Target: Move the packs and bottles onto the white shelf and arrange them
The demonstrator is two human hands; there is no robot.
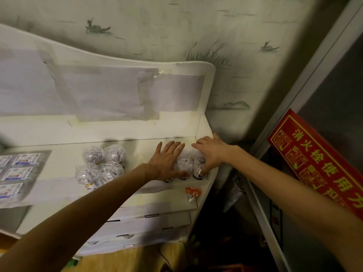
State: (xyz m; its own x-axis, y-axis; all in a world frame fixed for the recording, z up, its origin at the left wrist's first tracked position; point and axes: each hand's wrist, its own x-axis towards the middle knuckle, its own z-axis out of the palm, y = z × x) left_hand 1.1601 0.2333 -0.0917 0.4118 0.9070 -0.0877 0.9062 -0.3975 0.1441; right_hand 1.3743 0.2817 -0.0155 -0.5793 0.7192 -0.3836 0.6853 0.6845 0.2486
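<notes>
Grip of both hands, left hand (167,160) and right hand (211,152), lay flat-fingered on light, crinkly packs (185,163), probably best steadied by their bases, at center right.

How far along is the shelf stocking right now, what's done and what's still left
Done: a cluster of four bottles stands mid-shelf, and flat packs lie at the left of the white shelf. In hand: the left hand and right hand are on a row of bottles at the right end, apparently squaring it up. Left: an orange packet lies on a lower ledge; further stock is not in view.
</notes>
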